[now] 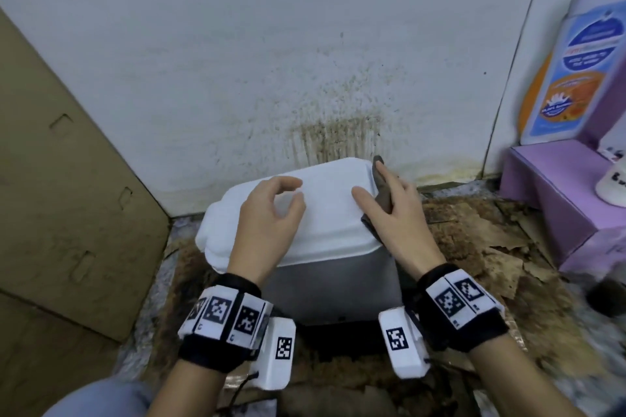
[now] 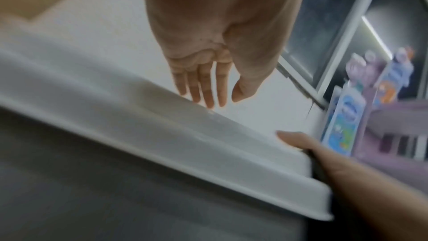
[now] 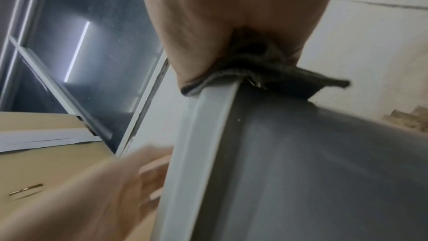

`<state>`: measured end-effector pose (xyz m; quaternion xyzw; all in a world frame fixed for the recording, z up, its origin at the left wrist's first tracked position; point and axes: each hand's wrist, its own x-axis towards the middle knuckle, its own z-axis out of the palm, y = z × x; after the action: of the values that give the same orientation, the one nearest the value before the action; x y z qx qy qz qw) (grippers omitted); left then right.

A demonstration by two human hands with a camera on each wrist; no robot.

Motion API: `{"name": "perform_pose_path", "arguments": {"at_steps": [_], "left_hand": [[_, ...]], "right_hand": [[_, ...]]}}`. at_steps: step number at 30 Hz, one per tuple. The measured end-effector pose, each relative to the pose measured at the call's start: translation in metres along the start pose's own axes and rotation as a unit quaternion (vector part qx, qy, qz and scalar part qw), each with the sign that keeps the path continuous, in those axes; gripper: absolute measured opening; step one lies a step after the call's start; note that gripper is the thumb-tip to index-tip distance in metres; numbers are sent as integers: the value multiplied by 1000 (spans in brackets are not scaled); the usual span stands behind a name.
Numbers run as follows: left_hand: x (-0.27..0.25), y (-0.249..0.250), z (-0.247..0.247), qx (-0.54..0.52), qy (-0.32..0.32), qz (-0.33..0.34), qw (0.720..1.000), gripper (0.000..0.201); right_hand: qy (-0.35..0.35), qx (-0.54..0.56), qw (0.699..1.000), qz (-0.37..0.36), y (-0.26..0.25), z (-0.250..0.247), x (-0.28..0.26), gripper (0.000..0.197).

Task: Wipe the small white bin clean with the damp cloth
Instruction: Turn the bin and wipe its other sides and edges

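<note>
The small bin stands on the floor against the wall, with a white lid (image 1: 321, 210) (image 2: 185, 135) (image 3: 197, 135) over a grey body (image 1: 338, 288) (image 3: 301, 171). My left hand (image 1: 274, 206) (image 2: 208, 80) hovers over the lid's left half, fingers loosely bent and holding nothing. My right hand (image 1: 389, 200) (image 3: 231, 25) grips the dark damp cloth (image 1: 381, 194) (image 3: 266, 72) against the lid's right edge. Its thumb lies on top of the lid and its fingers run down the side. The cloth drapes over that edge.
A big cardboard sheet (image 1: 67, 179) leans at the left. A purple box (image 1: 559, 186) with a tall labelled bottle (image 1: 576, 61) and a white cup (image 1: 613, 186) stands at the right. Torn cardboard scraps (image 1: 491, 247) cover the floor. Brown stains (image 1: 338, 132) mark the wall behind.
</note>
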<state>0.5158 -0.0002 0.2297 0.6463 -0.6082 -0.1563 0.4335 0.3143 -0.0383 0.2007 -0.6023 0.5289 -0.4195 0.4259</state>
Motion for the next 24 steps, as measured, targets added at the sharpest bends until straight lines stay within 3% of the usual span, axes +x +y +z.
{"name": "perform_pose_path", "arguments": {"at_steps": [4,6,8,12,14,17,21,24], "left_hand": [[-9,-27,-20,193,23,-119,974,49],[-15,-35,-24,216,29,-183,959,65],[-19,-42,-25,171,14,-246,954,87],[-24,-57,-14,-27,-27,-371,928,134],[-24,-57,-9,-82,-23,-366,927,132],[-20,-58,-7,-81,6,-348,934,117],[-15,-56,-13,-91,13,-316,944,116],[-1,-51,-15,-81,4,-272,959,94]], "right_hand": [[-15,-40,998,35,4,-20,-2,79],[-13,-53,997,54,12,-29,-3,84],[-18,-63,995,73,21,-37,-2,84],[-44,-68,992,97,36,-52,5,81],[-54,-76,991,97,36,-54,6,89],[-44,-73,990,109,31,-52,0,104],[24,-28,994,107,21,-43,-26,88],[100,12,987,127,14,-25,-54,83]]}}
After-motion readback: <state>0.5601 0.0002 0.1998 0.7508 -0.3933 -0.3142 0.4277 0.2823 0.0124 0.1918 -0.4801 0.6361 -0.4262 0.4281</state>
